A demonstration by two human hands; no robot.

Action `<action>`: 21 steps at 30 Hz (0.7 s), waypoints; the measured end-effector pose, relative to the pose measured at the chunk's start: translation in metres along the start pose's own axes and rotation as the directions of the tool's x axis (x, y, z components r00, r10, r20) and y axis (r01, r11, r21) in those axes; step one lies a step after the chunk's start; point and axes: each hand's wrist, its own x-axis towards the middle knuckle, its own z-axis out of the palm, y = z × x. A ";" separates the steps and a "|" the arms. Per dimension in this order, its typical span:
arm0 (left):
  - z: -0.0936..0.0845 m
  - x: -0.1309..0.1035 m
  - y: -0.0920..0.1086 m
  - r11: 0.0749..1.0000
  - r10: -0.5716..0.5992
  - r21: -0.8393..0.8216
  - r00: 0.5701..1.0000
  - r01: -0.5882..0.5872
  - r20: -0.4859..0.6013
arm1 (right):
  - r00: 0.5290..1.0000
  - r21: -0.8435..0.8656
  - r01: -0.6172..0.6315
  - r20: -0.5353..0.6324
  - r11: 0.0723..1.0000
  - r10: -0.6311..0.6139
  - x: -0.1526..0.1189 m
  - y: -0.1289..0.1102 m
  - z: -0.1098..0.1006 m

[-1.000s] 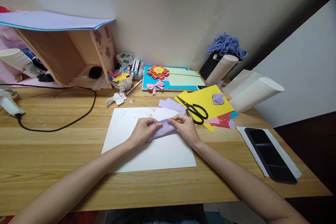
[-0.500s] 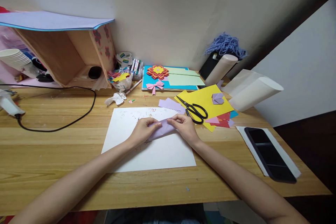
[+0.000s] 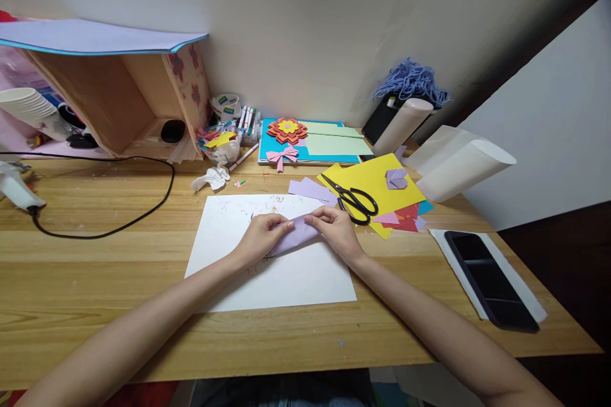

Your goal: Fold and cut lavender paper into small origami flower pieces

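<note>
The left hand [image 3: 265,235] pinched the near-left part of a folded lilac paper [image 3: 296,236] between thumb and fingers, and the right hand [image 3: 338,232] pinched its upper right edge, seemingly so the strip stayed taut and its crease could be pressed evenly. The paper sat just above or on a white sheet [image 3: 296,286], which probably kept marks off the wooden counter [image 3: 119,280]; whether it touched could not be told. The scissors [image 3: 344,193] lay over yellow paper [image 3: 375,172] beside the right hand, perhaps to be within easy reach. The phone [image 3: 491,283] rested on a pale pad [image 3: 518,273] at the right, well apart from the hands, likely to leave elbow room.

Counted, there were two hands, one lilac paper held, one white sheet, one pair of scissors, one phone, one layered paper flower [image 3: 287,130], one pink bow [image 3: 282,155] and one small folded lilac piece [image 3: 396,179] on the yellow paper
</note>
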 end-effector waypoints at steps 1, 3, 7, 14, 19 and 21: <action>-0.001 0.000 0.000 1.000 0.008 0.006 1.000 -0.008 0.019 | 1.000 -0.002 0.003 0.003 1.000 -0.003 0.000 0.000 0.000; -0.002 0.001 0.001 0.999 0.027 0.019 0.997 -0.028 0.077 | 1.000 -0.008 0.006 0.018 1.000 -0.006 0.001 0.000 -0.002; -0.002 0.000 0.002 0.995 0.067 0.066 0.993 -0.074 0.099 | 0.999 0.026 -0.017 0.052 1.000 0.016 0.002 -0.004 -0.004; 0.007 -0.012 0.005 0.984 0.152 0.113 0.978 -0.137 -0.141 | 0.946 0.165 -0.176 0.300 0.971 0.121 -0.006 -0.009 0.004; 0.010 -0.016 0.002 0.973 0.179 0.174 0.974 -0.153 -0.142 | 0.938 0.116 -0.221 0.297 0.968 0.178 -0.014 -0.011 0.012; 0.011 -0.015 0.001 0.975 0.165 0.174 0.976 -0.139 -0.144 | 0.940 0.126 -0.240 0.278 0.963 0.198 -0.014 -0.012 0.013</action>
